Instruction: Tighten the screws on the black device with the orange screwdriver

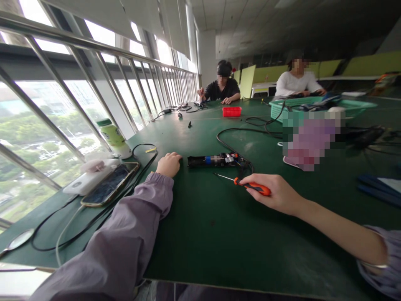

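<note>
My right hand (271, 193) is wrapped round the orange and black handle of a screwdriver (261, 189). Its thin metal shaft points left over the green table, the tip just short of a black tube-shaped device (213, 160). That device lies on its side, with a blue band and a silvery section showing; its right end is open, with small parts and wires exposed. A black cord (230, 130) leads off from there. Left of the device, and apart from it, my left hand (169, 164) rests on the table with curled fingers; whatever they hold, if anything, is hidden.
A phone (109, 184), a white case (90, 177), black cables and a green-capped bottle (113, 138) are at the left by the metal railing. Farther back are a red tray (232, 111) and a loaded green basket (360, 105). Two people sit across the table (213, 251).
</note>
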Motion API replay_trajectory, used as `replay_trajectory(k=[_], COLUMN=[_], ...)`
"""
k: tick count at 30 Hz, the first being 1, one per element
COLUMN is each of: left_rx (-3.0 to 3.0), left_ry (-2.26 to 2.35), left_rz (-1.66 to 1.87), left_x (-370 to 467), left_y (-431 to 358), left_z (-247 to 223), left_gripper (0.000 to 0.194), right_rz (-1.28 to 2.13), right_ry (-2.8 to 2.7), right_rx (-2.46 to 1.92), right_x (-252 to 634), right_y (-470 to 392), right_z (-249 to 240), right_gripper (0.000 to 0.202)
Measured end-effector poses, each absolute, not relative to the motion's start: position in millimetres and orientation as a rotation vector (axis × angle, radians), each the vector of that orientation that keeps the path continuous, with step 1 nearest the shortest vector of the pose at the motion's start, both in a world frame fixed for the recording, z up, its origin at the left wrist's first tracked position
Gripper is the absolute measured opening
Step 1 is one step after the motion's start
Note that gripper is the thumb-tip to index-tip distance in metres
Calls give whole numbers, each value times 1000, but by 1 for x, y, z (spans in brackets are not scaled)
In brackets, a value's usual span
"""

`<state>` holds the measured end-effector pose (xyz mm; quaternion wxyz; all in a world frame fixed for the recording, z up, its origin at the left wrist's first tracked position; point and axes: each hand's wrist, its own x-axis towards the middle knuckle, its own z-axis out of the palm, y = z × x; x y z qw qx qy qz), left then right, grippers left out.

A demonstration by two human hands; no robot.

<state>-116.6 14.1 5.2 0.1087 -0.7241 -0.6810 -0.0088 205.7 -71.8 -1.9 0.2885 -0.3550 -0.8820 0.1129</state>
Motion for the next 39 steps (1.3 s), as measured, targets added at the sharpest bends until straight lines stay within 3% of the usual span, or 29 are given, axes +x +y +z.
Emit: replay_trajectory(k=[4, 8, 15, 28, 39], left_rx=[-2006, -1902, -2214, -2486, -2613], left_ry=[-2079, -2110, -1659, -1315, -1320], left_rz=[176, 151, 13, 11, -273], left_x=[-87, -48, 3, -16, -20], left_y=[-3, -27, -53, -38, -29], left_z=[20, 21, 0, 1, -9], left_gripper=[36, 38, 26, 20, 21], right_rz=[327, 313, 235, 206, 99], right_ry=[-2361, -2356, -2316, -2311, -2257], right_rx=[-943, -934, -927, -907, -876], right_x=[205, 206, 207, 208, 209], right_y=[-72, -70, -70, -68, -70], right_z=[-2, -3, -4, -6, -5], right_gripper=[23, 23, 22, 21, 18])
